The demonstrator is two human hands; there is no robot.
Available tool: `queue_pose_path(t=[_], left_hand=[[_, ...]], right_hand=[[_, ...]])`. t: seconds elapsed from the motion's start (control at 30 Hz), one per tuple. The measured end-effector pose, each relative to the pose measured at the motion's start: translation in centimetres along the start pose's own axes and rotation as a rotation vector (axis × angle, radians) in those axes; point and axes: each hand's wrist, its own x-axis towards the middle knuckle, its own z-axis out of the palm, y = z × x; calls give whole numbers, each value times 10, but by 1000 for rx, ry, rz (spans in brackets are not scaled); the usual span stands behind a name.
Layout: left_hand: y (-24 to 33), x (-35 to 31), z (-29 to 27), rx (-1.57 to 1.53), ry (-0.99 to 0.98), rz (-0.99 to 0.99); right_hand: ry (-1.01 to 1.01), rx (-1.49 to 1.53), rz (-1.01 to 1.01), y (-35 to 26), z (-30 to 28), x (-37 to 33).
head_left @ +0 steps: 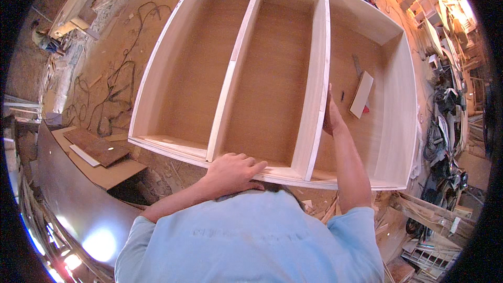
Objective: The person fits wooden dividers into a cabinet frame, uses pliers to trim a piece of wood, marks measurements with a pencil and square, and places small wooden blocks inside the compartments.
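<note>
A large open wooden cabinet frame (229, 76) lies in front of me, split by two long dividers into three compartments. My left hand (236, 172) is on its near edge, fingers curled over the top and thumb on the outer side. Reaching into the right compartment, my right hand (331, 112) lies flat along the right face of the right divider (316, 94), fingers stretched out and partly hidden by it. Beside that hand lie a small dark object (342, 95), a pale wooden block (362, 94) and a thin grey blade-like strip (357, 64) partly under the block.
Cables (123, 81) lie tangled on the dusty floor at left. Brown boards (97, 145) rest on a large curved dark sheet (84, 194) at near left. Clutter and dark bags (445, 105) line the right side. A person (46, 37) is at far left.
</note>
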Motion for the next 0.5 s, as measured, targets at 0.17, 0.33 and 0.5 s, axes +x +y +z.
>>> queue_pose_path(t=[0.17,0.33,0.5], left_hand=[[-6,-4,16,140,47,26],[2,-2,11,91,59,-32],[16,0,6,158,138,-50]], right_hand=[[27,-55,24,-10,10,-5],[28,-104,3,-11,16,-10],[21,-113,34,7,-9,-2]])
